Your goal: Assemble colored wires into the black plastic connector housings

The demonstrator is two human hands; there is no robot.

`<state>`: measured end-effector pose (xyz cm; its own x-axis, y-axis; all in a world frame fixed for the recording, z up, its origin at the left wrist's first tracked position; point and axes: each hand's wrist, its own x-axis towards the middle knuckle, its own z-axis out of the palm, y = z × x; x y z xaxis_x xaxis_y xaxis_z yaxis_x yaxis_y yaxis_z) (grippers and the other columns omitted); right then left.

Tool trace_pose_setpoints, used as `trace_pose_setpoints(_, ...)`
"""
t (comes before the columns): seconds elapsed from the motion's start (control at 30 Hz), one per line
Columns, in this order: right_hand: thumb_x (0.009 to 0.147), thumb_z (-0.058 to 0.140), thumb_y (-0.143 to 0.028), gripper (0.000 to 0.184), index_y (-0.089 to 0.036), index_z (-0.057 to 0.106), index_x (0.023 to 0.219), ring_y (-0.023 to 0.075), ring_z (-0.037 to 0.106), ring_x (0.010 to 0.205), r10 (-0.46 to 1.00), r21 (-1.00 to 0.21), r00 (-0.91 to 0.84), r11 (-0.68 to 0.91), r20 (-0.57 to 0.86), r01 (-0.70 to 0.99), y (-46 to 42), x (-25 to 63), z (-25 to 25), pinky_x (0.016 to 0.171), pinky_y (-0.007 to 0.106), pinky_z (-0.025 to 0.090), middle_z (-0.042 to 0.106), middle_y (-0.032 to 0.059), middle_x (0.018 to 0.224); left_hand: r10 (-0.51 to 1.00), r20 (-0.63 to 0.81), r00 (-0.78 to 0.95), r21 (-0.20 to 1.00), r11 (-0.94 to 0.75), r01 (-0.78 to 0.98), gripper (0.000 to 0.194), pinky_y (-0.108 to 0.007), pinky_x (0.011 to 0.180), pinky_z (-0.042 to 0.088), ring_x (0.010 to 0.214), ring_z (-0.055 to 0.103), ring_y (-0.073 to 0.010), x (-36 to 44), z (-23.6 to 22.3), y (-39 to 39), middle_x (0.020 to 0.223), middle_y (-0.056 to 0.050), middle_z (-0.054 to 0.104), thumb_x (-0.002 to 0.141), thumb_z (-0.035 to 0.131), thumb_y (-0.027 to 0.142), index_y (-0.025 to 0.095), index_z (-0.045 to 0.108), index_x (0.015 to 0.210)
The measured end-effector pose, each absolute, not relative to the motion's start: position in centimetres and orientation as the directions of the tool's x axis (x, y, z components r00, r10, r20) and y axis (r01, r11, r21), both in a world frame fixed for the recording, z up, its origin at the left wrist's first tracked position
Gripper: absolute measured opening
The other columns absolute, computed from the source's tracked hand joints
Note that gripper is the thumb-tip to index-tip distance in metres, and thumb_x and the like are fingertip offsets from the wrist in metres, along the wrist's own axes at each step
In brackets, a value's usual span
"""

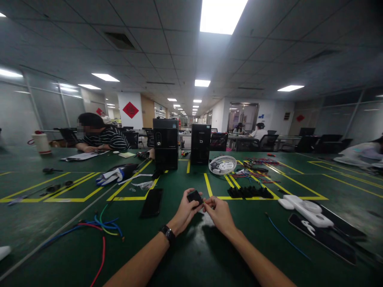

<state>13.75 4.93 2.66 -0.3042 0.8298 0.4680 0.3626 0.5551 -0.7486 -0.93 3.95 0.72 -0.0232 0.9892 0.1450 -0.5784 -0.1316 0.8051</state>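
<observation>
Our left hand [186,212] grips a small dark block [195,197] above the green table [206,259]; our right hand [220,214] pinches at the block's right edge, on what we cannot tell. We have room sideways between a black slab [152,203] and a blue wire [287,236], black pieces [249,193] bounding it ahead.

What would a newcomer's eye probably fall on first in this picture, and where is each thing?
Probably the two black computer cases, standing upright near the middle of the green table. Next, in the lower middle, the left hand holds a small dark block, with the right hand close beside it. A red diamond-shaped sign also stands out on the white pillar behind, left of centre.
</observation>
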Motion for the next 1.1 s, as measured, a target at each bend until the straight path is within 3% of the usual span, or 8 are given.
trace_pose_setpoints(0.27,0.080,0.052,-0.024,0.013,-0.017,0.061,0.073,0.0174,0.066,0.063,0.832,-0.760,-0.345,0.544,0.434,0.356,4.5,13.4,2.6,0.061,0.025,0.048,0.070,0.0035,0.068,0.985,0.174,0.006,0.839,-0.145,-0.525,0.049,-0.038,0.081,0.051,0.103,0.060,-0.0209,-0.9,0.5,3.8,0.120,-0.009,0.056,0.068,0.055,0.011,0.027,0.037,0.111)
trace_pose_setpoints(0.53,0.080,0.053,-0.030,0.017,-0.018,0.058,0.069,0.0179,0.065,0.060,0.852,-0.786,-0.348,0.506,0.391,0.354,4.3,13.0,1.8,0.056,0.025,0.047,0.068,0.0040,0.064,0.953,0.295,-0.073,0.920,-0.304,-0.246,0.042,-0.036,0.079,0.052,0.100,0.062,-0.0217,-0.4,1.3,2.8,0.121,-0.011,0.056,0.071,0.063,0.019,0.026,0.040,0.105)
trace_pose_setpoints(0.67,0.083,0.048,-0.041,0.026,-0.017,0.057,0.077,0.0125,0.055,0.039,0.886,-0.883,-0.378,0.383,0.268,0.271,4.2,12.2,1.1,0.037,0.022,0.037,0.069,0.0034,0.069,0.957,0.261,-0.128,0.909,-0.288,-0.301,0.053,-0.035,0.071,0.053,0.091,0.065,-0.0219,-0.5,1.4,3.0,0.117,-0.012,0.058,0.069,0.065,0.020,0.028,0.034,0.111)
trace_pose_setpoints(0.77,0.082,0.046,-0.049,0.034,-0.017,0.056,0.079,0.0092,0.047,0.032,0.896,-0.921,-0.405,0.299,0.181,0.250,4.4,11.9,0.6,0.032,0.020,0.031,0.068,0.0032,0.067,0.954,0.242,-0.178,0.885,-0.293,-0.363,0.058,-0.032,0.069,0.053,0.088,0.067,-0.0211,-0.4,1.1,3.3,0.115,-0.013,0.059,0.069,0.064,0.017,0.028,0.029,0.115)
trace_pose_setpoints(0.93,0.077,0.045,-0.056,0.041,-0.017,0.054,0.069,0.0076,0.036,0.030,0.899,-0.940,-0.436,0.183,0.042,0.288,5.2,12.2,0.7,0.034,0.018,0.023,0.046,-0.0054,0.038,0.950,0.263,-0.165,0.899,-0.304,-0.316,0.060,-0.022,0.053,0.049,0.087,0.067,-0.0221,0.1,1.1,3.2,0.115,-0.014,0.058,0.070,0.063,0.019,0.029,0.028,0.118)
trace_pose_setpoints(1.1,0.070,0.050,-0.060,0.044,-0.017,0.054,0.067,0.0057,0.028,0.031,0.901,-0.955,-0.433,0.111,-0.020,0.274,5.9,12.7,0.9,0.035,0.020,0.019,0.036,-0.0084,0.039,0.932,0.336,-0.135,0.885,-0.362,-0.294,0.057,-0.020,0.052,0.048,0.085,0.066,-0.0197,0.5,1.3,3.0,0.114,-0.012,0.057,0.073,0.062,0.022,0.027,0.029,0.119)
